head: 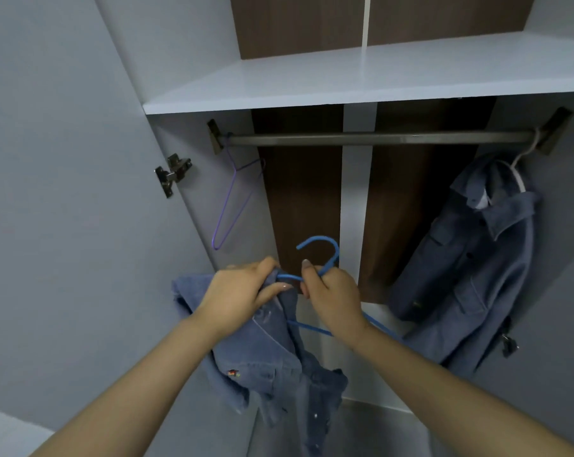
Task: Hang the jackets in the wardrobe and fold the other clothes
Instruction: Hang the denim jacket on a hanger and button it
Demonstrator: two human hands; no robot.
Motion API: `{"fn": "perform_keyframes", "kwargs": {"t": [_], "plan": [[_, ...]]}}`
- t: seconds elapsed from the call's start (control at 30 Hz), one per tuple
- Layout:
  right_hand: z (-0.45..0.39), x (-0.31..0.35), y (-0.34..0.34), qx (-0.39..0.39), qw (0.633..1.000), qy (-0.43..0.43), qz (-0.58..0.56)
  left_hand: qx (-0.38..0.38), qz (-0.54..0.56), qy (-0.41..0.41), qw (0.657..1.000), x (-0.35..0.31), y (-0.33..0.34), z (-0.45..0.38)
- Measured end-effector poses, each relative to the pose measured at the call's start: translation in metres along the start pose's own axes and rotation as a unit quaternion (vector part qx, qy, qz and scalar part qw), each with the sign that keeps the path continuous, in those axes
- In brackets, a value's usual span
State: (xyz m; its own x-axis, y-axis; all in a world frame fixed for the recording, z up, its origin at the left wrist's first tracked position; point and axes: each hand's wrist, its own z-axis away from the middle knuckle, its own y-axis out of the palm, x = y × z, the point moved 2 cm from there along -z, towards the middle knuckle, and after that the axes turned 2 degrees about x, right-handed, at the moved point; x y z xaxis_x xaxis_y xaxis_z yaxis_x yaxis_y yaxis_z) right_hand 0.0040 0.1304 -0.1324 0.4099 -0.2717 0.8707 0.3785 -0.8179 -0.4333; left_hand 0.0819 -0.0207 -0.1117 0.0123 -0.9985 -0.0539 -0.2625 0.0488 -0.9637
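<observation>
Facing the wardrobe rail (378,138), left hand (242,291) clutches jacket (279,367); right hand (332,291) grasps blue hanger (322,240).

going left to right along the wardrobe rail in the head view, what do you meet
door hinge → purple hanger on the rail's left end → bare rail → white hanger carrying the hung jacket at the right end

Empty hanger (228,206) left on rail (378,138); hung jacket (467,258) right, seemingly.

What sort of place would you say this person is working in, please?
Most likely an open wardrobe in a home: a hanging rail under a shelf, with a denim jacket and an empty purple hanger on it.
</observation>
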Motion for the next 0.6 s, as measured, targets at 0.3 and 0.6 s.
{"fn": "perform_keyframes", "kwargs": {"t": [0.3, 0.6], "plan": [[-0.003, -0.019, -0.046, -0.061, 0.943, -0.3, 0.134, -0.098, 0.155, -0.176, 0.967, 0.028, -0.005, -0.031], [0.071, -0.156, 0.074, 0.226, 0.957, 0.182, -0.001, -0.164, 0.23, -0.15, 0.947, 0.035, -0.043, -0.026]]}}
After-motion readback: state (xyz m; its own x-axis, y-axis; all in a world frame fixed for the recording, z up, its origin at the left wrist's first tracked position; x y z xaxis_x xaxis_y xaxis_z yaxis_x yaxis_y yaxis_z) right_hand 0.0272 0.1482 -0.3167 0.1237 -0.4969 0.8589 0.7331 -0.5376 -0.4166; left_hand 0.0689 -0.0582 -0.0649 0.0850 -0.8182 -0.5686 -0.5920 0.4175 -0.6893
